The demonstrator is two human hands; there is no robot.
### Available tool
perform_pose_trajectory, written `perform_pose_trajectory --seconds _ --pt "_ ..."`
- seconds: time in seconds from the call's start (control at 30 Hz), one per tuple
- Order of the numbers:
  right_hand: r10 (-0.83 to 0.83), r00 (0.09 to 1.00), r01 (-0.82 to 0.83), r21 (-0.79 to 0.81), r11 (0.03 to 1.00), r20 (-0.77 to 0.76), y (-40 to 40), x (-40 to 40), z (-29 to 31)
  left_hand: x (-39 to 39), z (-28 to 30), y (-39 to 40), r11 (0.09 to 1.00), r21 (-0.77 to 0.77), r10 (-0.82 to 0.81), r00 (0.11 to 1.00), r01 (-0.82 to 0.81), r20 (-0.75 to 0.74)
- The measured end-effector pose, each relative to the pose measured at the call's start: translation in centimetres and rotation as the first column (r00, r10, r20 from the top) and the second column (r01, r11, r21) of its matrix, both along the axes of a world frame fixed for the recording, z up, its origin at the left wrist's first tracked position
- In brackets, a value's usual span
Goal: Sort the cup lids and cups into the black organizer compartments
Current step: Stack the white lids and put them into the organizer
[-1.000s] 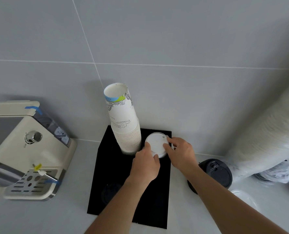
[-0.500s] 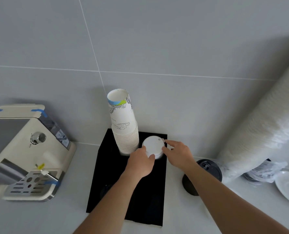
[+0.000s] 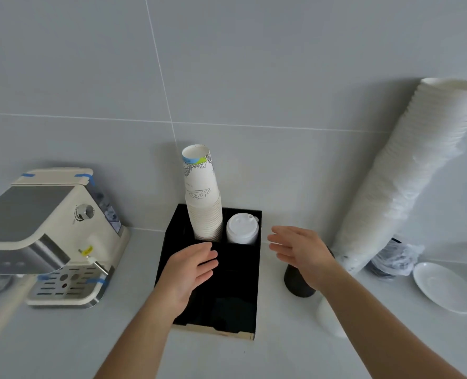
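The black organizer stands on the counter against the wall. A tall stack of printed paper cups fills its back left compartment. A stack of white lids sits in the back right compartment. My left hand hovers open over the organizer's middle, empty. My right hand is open just right of the organizer, apart from the lids. A stack of black lids stands on the counter, partly hidden behind my right wrist.
A cream espresso machine stands on the left. A tall leaning stack of white cups rests against the wall on the right, with a plastic bag at its base and a white saucer beside it.
Both hands have let go of the white lids, now set down in the back right compartment, and have pulled back and opened. The camera view has risen.
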State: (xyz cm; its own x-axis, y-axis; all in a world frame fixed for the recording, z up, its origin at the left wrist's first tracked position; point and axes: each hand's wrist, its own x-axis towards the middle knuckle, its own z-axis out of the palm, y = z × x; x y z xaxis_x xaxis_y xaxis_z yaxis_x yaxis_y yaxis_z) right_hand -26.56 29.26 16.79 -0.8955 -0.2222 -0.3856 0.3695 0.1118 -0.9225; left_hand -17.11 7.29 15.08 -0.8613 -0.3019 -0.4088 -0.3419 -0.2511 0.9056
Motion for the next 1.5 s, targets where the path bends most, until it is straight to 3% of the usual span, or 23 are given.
perform_pose_trajectory --seconds 0.2,0.4,0.67,1.13,1.33,1.5 --pt "-0.040 0.992 0.073 -0.289 0.954 0.118 2.4 4.4 0.3 5.4 0.3 0.3 0.978 0.196 0.081 0.996 -0.073 -0.033" --pt "-0.054 0.976 0.133 -0.377 0.917 0.212 5.2 8.0 -1.0 9.9 -0.5 2.3 0.928 0.357 0.114 0.993 -0.108 0.004" --pt "-0.157 0.950 0.246 -0.336 0.909 0.270 11.6 9.6 -2.6 11.0 -2.1 6.3 0.920 0.371 0.115 0.992 -0.127 0.056" --pt "-0.351 0.903 0.405 -0.218 0.888 0.247 22.8 5.8 -7.7 5.0 -4.8 14.8 0.941 0.327 0.023 0.984 -0.081 0.179" --pt "-0.332 0.918 0.350 -0.055 0.935 0.215 23.3 3.0 -11.2 1.3 -7.7 18.2 0.970 0.241 -0.038 0.956 -0.035 0.290" --pt "-0.231 0.951 0.236 -0.004 0.972 0.205 21.8 1.5 -13.7 -1.7 -10.4 21.1 0.978 0.187 -0.159 0.923 0.098 0.350"
